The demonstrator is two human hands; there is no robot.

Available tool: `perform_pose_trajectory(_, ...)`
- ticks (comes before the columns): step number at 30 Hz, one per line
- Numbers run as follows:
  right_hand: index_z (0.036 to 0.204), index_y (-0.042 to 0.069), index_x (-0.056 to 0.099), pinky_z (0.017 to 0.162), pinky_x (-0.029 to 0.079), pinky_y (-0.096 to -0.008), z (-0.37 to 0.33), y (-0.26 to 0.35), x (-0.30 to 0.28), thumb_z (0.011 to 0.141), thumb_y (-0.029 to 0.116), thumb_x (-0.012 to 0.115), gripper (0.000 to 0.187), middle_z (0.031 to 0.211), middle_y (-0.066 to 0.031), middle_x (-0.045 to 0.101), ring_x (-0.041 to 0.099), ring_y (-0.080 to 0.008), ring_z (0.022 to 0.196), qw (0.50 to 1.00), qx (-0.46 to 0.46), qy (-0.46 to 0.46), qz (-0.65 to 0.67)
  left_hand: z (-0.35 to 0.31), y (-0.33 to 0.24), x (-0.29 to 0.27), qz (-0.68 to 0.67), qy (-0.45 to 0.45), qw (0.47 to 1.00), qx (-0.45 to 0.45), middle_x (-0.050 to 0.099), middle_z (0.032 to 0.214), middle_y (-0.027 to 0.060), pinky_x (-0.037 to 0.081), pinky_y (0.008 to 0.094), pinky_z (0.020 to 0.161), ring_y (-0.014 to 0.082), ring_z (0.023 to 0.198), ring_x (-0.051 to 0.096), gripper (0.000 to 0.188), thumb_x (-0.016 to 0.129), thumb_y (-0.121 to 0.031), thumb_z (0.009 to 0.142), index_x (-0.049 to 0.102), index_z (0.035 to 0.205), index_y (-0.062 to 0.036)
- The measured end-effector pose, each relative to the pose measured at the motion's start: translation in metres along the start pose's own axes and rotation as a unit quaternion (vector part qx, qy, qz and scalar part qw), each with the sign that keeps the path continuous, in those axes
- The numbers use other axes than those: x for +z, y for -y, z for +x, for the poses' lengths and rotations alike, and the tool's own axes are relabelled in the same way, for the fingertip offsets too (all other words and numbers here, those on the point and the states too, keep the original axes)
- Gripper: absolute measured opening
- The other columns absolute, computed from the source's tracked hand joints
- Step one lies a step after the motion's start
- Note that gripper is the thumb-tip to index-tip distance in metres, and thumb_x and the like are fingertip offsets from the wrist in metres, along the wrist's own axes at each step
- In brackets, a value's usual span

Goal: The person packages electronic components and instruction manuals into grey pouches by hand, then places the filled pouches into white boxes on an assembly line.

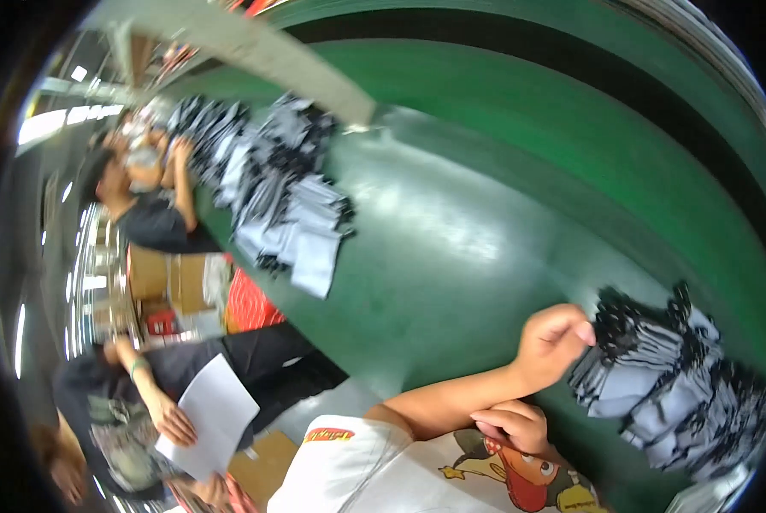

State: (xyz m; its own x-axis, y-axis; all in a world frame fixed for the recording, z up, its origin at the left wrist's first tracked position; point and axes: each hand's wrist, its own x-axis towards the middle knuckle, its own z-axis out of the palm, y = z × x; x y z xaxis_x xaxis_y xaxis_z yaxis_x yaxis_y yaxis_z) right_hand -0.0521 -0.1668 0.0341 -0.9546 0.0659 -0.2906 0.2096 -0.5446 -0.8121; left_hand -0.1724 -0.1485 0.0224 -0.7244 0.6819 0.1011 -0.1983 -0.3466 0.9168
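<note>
My left hand is held over the green table, its fingers curled in and the thumb against them. Nothing shows in it. Just to its right lies a pile of flat grey-blue fabric pieces with black, cord-like ends, which look like small drawstring pouches. My right hand is drawn in close to my chest, below my left forearm. Its fingers are bent, nothing is seen in them, and part of the hand is covered.
A larger heap of similar grey pieces lies at the far left, where a person in dark clothes sits. Nearer, another person holds a white sheet. A pale beam crosses above the table. Cardboard boxes and a red bag stand beyond.
</note>
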Motion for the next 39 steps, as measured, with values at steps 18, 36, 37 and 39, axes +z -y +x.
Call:
perform_pose_trajectory(18, 0.079, -0.001, 0.063, 0.050, 0.038, -0.0213, 0.004, -0.025, 0.008, 0.079, 0.000, 0.056, 0.007, 0.072, -0.0065, 0.057, 0.047, -0.0120, 0.055, 0.901, -0.272, -0.141, -0.306, 0.015, 0.014, -0.003, 0.085, -0.042, 0.992, 0.088, 0.046, 0.055, -0.0021, 0.031, 0.0223, 0.047, 0.0080, 0.049, 0.036, 0.019, 0.051, -0.010, 0.085, 0.055, 0.066, -0.0047)
perform_pose_trajectory(36, 0.074, 0.000, 0.064, 0.046, 0.032, -0.0188, 0.008, -0.019, 0.023, 0.077, 0.000, 0.057, 0.007, 0.063, -0.0013, 0.055, 0.041, -0.0077, 0.049, 0.876, -0.254, -0.154, -0.379, 0.085, -0.159, -0.325, 0.765, -0.411, 0.494, -0.032, 0.037, 0.135, 0.0286, 0.017, 0.0599, 0.102, 0.0441, 0.125, 0.033, 0.070, 0.039, -0.054, 0.085, 0.039, 0.134, -0.0044)
perform_pose_trajectory(37, 0.074, 0.000, 0.064, 0.046, 0.032, -0.0187, 0.010, -0.018, 0.020, 0.077, 0.000, 0.058, 0.006, 0.063, -0.0009, 0.054, 0.040, -0.0072, 0.049, 0.874, -0.258, -0.159, -0.380, 0.089, -0.163, -0.322, 0.734, -0.406, 0.542, -0.057, 0.037, 0.135, 0.0283, 0.016, 0.0603, 0.101, 0.0446, 0.125, 0.033, 0.069, 0.038, -0.055, 0.085, 0.041, 0.133, -0.0059)
perform_pose_trajectory(39, 0.075, 0.001, 0.064, 0.044, 0.031, -0.0185, 0.011, -0.020, 0.021, 0.076, -0.001, 0.059, 0.005, 0.064, -0.0002, 0.053, 0.038, -0.0064, 0.048, 0.875, -0.262, -0.153, -0.377, 0.090, -0.179, -0.336, 0.720, -0.379, 0.570, -0.114, 0.039, 0.134, 0.0267, 0.017, 0.0606, 0.101, 0.0446, 0.124, 0.035, 0.067, 0.036, -0.055, 0.086, 0.043, 0.131, -0.0063)
